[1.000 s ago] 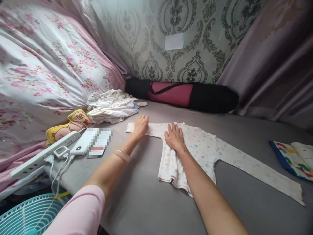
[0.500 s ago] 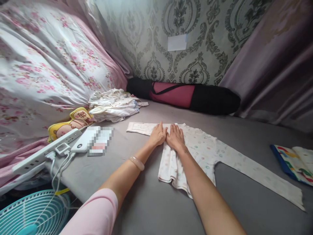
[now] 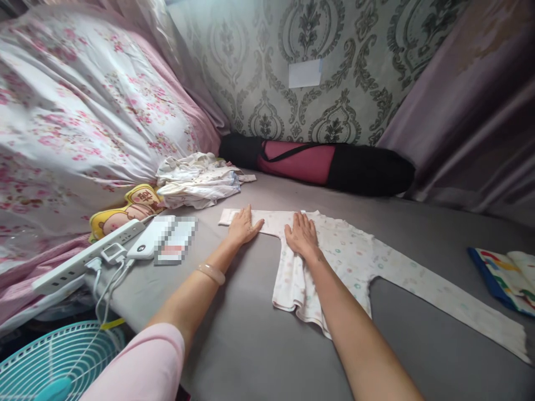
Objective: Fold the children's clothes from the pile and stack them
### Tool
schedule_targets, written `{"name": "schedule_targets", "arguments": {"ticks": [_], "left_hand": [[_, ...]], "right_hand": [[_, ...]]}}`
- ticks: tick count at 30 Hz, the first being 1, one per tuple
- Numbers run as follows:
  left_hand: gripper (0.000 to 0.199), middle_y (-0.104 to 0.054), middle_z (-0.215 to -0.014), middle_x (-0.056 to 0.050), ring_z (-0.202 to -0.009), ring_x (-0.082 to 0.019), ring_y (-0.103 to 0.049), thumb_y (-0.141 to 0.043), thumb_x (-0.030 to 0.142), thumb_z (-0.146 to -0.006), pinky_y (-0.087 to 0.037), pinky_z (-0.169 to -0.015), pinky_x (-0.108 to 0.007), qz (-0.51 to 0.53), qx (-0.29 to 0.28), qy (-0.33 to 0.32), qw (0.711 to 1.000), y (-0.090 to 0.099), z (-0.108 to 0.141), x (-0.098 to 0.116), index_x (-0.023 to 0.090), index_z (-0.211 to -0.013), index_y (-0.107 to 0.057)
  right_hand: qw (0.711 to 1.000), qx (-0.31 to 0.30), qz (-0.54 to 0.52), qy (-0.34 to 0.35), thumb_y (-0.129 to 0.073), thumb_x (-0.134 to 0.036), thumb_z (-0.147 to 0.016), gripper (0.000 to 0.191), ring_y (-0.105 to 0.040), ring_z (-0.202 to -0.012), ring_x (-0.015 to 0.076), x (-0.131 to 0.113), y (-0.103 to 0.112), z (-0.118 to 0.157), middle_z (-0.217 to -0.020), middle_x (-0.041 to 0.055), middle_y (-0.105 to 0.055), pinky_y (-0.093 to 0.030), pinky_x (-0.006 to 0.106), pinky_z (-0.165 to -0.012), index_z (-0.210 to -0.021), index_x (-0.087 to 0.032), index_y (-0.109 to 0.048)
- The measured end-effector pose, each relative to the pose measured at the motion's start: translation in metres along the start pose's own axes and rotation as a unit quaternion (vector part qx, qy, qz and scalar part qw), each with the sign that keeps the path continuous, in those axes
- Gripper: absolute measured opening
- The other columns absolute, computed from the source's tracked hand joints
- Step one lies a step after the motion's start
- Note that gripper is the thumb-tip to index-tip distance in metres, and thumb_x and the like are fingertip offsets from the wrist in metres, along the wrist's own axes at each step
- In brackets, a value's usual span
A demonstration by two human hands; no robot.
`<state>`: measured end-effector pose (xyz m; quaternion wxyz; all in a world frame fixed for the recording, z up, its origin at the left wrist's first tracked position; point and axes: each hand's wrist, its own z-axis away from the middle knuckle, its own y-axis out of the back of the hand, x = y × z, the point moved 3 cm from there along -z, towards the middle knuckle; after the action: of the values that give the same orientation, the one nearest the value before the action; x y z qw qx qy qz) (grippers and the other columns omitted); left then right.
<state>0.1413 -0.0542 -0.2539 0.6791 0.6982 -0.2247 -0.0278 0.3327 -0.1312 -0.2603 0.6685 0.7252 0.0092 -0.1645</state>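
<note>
A small white long-sleeved shirt [image 3: 340, 256] with a pale print lies spread on the grey bed surface [image 3: 246, 334]. Its right sleeve stretches out to the lower right, and the left sleeve lies out to the left. My left hand [image 3: 244, 225] rests flat on the left sleeve near its cuff, fingers open. Flat on the shirt's upper body, by the base of that sleeve, is my right hand [image 3: 301, 234], fingers extended. The shirt's left side is folded inward; part of the body is hidden under my right forearm.
Crumpled clothes [image 3: 198, 181] lie back left by a yellow cushion [image 3: 125, 211]. A power strip [image 3: 87, 259], white power bank [image 3: 152, 239] and cables sit at the left edge, above a teal fan [image 3: 58, 362]. A black and red bag [image 3: 301, 161] lines the wall; a colourful book [image 3: 505, 275] is right.
My left hand has slid left along the sleeve, away from my right hand, toward the cuff. My right hand stays in place on the shirt.
</note>
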Motion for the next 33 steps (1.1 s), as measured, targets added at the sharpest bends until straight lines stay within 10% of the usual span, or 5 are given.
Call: {"name": "schedule_targets", "arguments": {"ticks": [5,12,17,25,33], "left_hand": [[0.106,-0.026,-0.152,-0.025,-0.141,-0.034,-0.027,-0.039,0.076,-0.080,-0.021,-0.115,-0.041,0.005,-0.013,0.021,1.000,0.010,-0.001,-0.024,-0.002,-0.148,-0.018],[0.059,-0.032,-0.152,-0.018,-0.141,-0.024,-0.030,-0.019,0.035,-0.098,-0.023,-0.115,-0.037,-0.062,-0.019,-0.004,0.998,0.007,-0.010,-0.038,0.003,-0.147,-0.027],[0.056,-0.033,-0.153,-0.015,-0.142,-0.028,-0.028,-0.019,0.042,-0.099,-0.023,-0.114,-0.045,-0.109,-0.041,-0.054,0.992,0.004,-0.009,-0.040,0.016,-0.147,-0.033],[0.073,-0.034,-0.149,-0.023,-0.141,-0.031,-0.029,-0.018,0.053,-0.097,-0.024,-0.113,-0.044,-0.140,-0.010,0.027,0.990,0.003,-0.008,-0.034,-0.001,-0.142,-0.035],[0.063,-0.040,-0.145,-0.026,-0.139,-0.033,-0.033,-0.025,0.043,-0.097,-0.027,-0.112,-0.045,-0.110,0.079,-0.031,0.990,-0.001,-0.005,-0.039,-0.002,-0.138,-0.040]], "right_hand": [[1.000,-0.003,0.005,0.000,-0.023,-0.039,-0.095,0.066,-0.011,-0.145,0.0229,0.000,0.000,0.000,-0.157,0.0114,-0.021,-0.004,0.039,-0.117,-0.150,-0.003,-0.024],[1.000,-0.013,0.005,0.002,-0.023,-0.039,-0.096,0.063,-0.011,-0.145,0.0233,0.000,0.002,0.001,-0.158,0.0112,-0.020,-0.004,0.040,-0.116,-0.151,-0.008,-0.024],[1.000,-0.004,0.000,0.016,-0.027,-0.038,-0.097,0.053,-0.014,-0.145,0.0253,0.001,0.003,0.002,-0.158,0.0089,-0.022,-0.006,0.042,-0.116,-0.148,-0.024,-0.034],[1.000,-0.001,-0.008,0.014,-0.026,-0.038,-0.097,0.058,-0.013,-0.145,0.0257,0.000,0.002,0.002,-0.158,0.0121,-0.021,-0.005,0.042,-0.116,-0.150,-0.014,-0.029],[0.998,-0.022,-0.055,0.008,-0.026,-0.039,-0.095,0.064,-0.009,-0.146,0.0241,0.001,0.003,0.000,-0.158,0.0133,-0.017,-0.002,0.041,-0.117,-0.149,-0.004,-0.025]]}}
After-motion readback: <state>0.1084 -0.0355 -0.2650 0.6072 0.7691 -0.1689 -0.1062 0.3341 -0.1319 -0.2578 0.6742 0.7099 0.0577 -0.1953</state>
